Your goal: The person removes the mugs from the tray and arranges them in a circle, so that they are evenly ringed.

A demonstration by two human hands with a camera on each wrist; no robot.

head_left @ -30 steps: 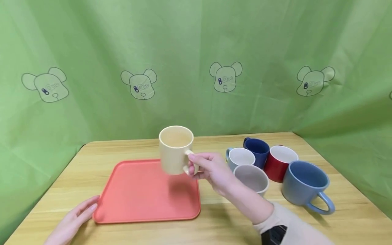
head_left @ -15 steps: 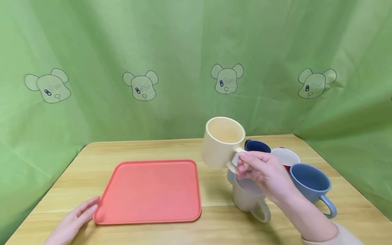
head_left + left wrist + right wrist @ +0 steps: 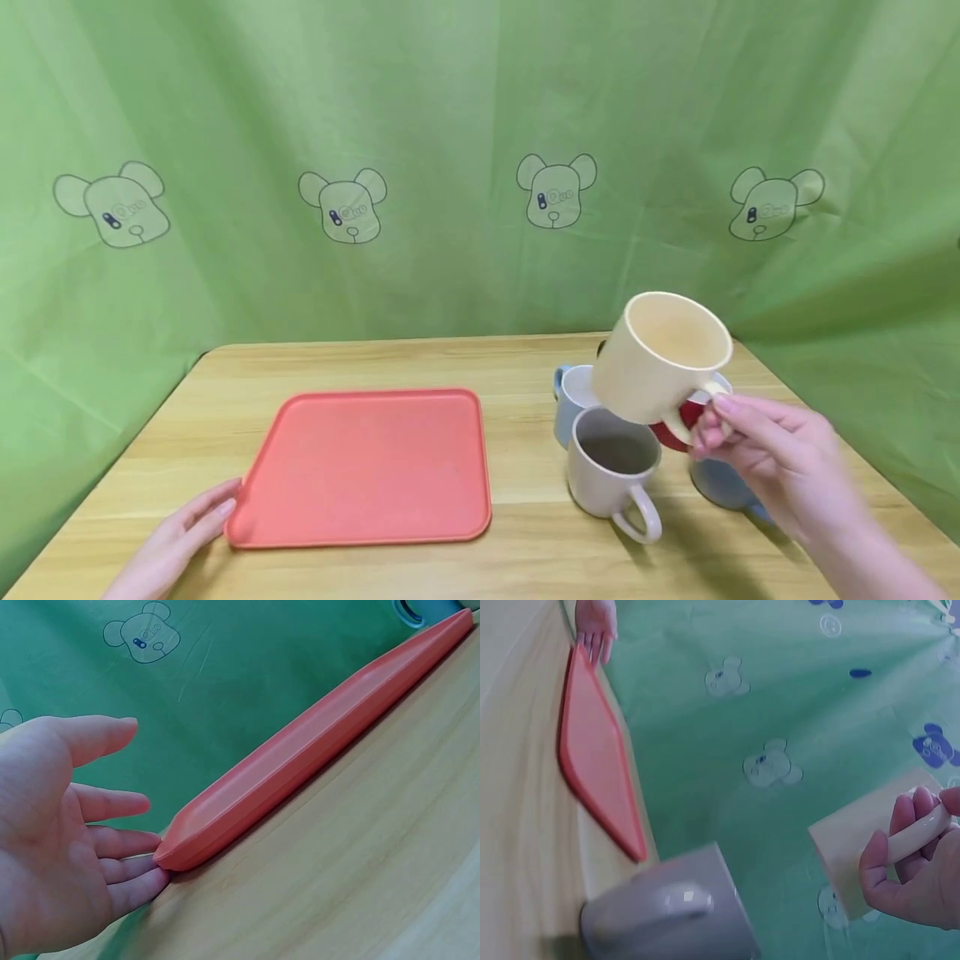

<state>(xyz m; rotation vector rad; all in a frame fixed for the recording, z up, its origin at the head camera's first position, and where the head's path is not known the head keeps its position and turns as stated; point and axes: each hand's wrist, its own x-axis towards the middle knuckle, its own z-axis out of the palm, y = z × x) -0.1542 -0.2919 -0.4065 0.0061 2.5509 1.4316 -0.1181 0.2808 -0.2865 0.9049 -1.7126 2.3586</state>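
Note:
My right hand [image 3: 780,467] grips a cream mug [image 3: 652,367] by its handle, raised over the mugs at the table's right and tilted a little leftward. In the right wrist view the fingers curl round the handle of that cream mug [image 3: 847,832]. My left hand [image 3: 180,533] lies at the near left corner of a red tray [image 3: 367,467]. The left wrist view shows this hand [image 3: 82,840] with straight fingers, fingertips touching the corner of the tray [image 3: 300,750]. Nothing stands on the tray.
Below the raised mug stand a grey mug [image 3: 611,475], a light blue mug [image 3: 570,417], a red mug [image 3: 671,437] and a blue mug [image 3: 720,483], the last partly hidden by the right hand. A green curtain [image 3: 450,275] hangs behind the wooden table [image 3: 525,567].
My right hand has carried the cream mug from above the tray rightward over the other mugs, tilting it slightly. The left hand and the tray have stayed in place.

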